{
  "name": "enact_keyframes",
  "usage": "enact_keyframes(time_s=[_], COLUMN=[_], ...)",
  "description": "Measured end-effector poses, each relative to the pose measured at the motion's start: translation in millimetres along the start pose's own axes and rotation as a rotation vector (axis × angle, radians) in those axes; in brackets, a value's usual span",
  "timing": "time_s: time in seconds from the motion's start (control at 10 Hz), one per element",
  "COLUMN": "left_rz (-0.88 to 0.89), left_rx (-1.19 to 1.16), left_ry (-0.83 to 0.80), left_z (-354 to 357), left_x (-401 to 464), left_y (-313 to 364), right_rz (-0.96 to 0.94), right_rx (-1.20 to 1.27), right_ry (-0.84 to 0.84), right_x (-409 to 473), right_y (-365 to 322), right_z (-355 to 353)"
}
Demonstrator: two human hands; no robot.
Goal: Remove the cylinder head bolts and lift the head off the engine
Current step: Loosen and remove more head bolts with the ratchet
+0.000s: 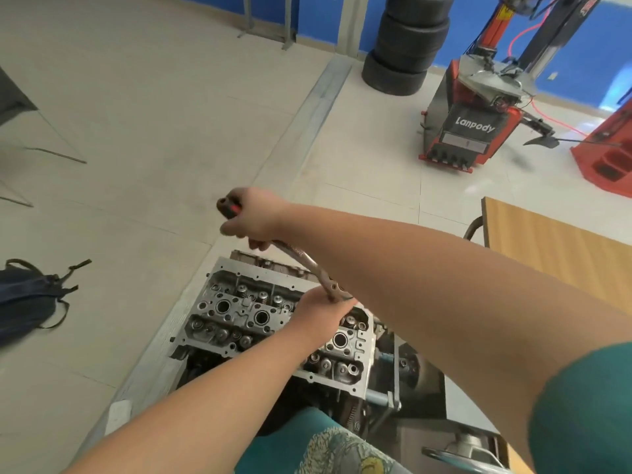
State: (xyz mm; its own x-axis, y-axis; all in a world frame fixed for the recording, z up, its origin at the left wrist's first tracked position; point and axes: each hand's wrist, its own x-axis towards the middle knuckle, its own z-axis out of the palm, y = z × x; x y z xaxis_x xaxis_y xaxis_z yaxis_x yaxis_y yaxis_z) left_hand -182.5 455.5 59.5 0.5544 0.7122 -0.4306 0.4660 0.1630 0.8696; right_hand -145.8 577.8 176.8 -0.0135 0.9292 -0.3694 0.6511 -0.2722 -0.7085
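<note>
Pale tiled floor (pixel 143 107) all round me, with a grey metal strip (pixel 307 107) set into it running from the blue back wall (pixel 393 8) toward the cylinder head (pixel 239 323), which sits low in front of me, still on top of the engine (pixel 393 367), with the dark block below it. Beyond the head and to its right stands a red and black tyre machine (pixel 468 124) marked Lanpody, and just left of that machine a stack of tyres (pixel 407 46); I count four. One dark backpack (pixel 27 295) lies on the floor well left of the head, and one wooden tabletop (pixel 561 248) shows to the head's right. The head is open on top: three round bores show clear of my arms, with valve springs around them, too many and too small to count surely. My right hand (pixel 253 217) is above the far edge of the head, fingers wrapped tight round the black and red grip of the wrench (pixel 301 258). The steel shaft slopes down to my left hand (pixel 321 309), which is closed round the wrench's lower end over the middle of the head; what it sits on I cannot see. Teal sleeves show at my shoulder and lap.
</note>
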Motion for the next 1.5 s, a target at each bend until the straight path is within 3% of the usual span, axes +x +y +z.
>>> enact_keyframes(time_s=[0.1, 0.2, 0.3, 0.4, 0.5, 0.6, 0.8, 0.9, 1.0, 1.1, 1.2, 1.5], left_rz=[0.058, 0.037, 0.01, 0.036, 0.032, 0.028, -0.003, 0.012, 0.016, 0.04, 0.05, 0.068], left_rx=[-0.025, -0.156, -0.144, -0.047, 0.063, 0.065, 0.1, 0.05, -0.009, 0.005, -0.013, -0.075], left_ry=[-0.013, 0.026, 0.022, -0.014, -0.001, 0.035, 0.089, 0.08, 0.099, 0.118, 0.13, 0.142], left_z=[1, 0, -2, 2, 6, 5, 1, 3, 7, 8, 10, 20], left_x=[-7, -5, -7, -11, -9, -8, -14, -15, -17, -17, -15, -8], left_y=[4, 7, 15, 19, 21, 17, 20, 19, 16, 16, 14, 8], right_rz=[0.138, 0.262, 0.223, 0.295, 0.367, 0.398, 0.283, 0.094, 0.105, 0.336, 0.606, 1.154], right_rx=[-0.142, -0.794, -0.899, -0.272, 0.204, 0.509, 0.547, 0.65, 0.627, 0.383, 0.198, 0.102], right_ry=[0.356, 0.479, 0.249, 0.02, -0.049, 0.035, 0.158, 0.334, 0.567, 0.648, 0.575, 0.735], right_x=[-9, -49, -101, -146, -173, -181, -190, -199, -217, -243, -278, -391], right_y=[41, 96, 129, 132, 128, 118, 97, 97, 140, 229, 326, 494], right_z=[-55, -106, -114, -79, -45, -19, -29, -66, -93, -85, -55, 21])
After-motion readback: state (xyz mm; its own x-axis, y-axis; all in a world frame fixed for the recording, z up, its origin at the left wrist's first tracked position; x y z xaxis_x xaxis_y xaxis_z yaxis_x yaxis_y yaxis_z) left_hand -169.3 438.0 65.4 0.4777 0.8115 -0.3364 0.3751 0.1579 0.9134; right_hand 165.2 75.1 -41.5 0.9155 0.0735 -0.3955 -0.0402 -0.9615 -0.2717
